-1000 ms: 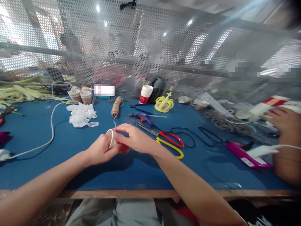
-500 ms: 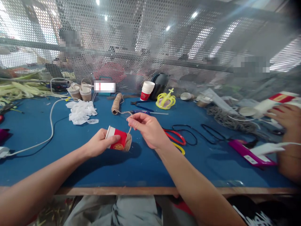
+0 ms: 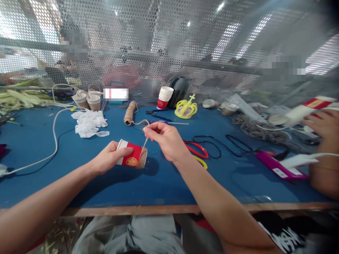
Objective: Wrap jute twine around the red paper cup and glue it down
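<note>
One red-and-white paper cup (image 3: 131, 155) within left grip (image 3: 116, 157), right grip (image 3: 148, 133) pinching twine (image 3: 144, 141)

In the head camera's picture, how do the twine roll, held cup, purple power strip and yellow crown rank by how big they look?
1. Purple power strip
2. Held cup
3. Yellow crown
4. Twine roll

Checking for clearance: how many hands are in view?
3: the left hand holding the red cup, the right hand pinching twine, and another person's hand at the far right.
</note>
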Demonstrator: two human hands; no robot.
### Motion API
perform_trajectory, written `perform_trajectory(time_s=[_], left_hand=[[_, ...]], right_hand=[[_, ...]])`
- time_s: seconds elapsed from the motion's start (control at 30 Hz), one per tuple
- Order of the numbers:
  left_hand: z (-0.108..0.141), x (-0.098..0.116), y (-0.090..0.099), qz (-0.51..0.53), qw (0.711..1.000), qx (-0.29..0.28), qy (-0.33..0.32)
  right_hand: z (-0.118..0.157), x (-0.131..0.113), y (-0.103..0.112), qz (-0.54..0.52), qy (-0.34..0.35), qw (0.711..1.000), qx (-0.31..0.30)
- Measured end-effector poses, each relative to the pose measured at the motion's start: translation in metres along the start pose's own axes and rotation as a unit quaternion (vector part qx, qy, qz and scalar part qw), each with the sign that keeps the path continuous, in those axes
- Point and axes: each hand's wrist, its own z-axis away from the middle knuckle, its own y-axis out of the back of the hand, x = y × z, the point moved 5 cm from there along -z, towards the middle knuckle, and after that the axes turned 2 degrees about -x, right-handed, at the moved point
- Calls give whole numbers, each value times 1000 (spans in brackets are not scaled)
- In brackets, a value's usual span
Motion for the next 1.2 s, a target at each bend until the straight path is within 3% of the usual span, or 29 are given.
perform_trajectory(time_s=[0.27,0.57,1.2], left_hand=[[0,-1,0,18,1000,-4,7],[1,2,0,7,999,35,27],[5,5,-6,-10,1000,-23,-12]], right_hand=[[1,-3,1,2,9,1000,11],[3,-6,2,2,12,1000,8],[0,2,-1,65,-9,998,-1]])
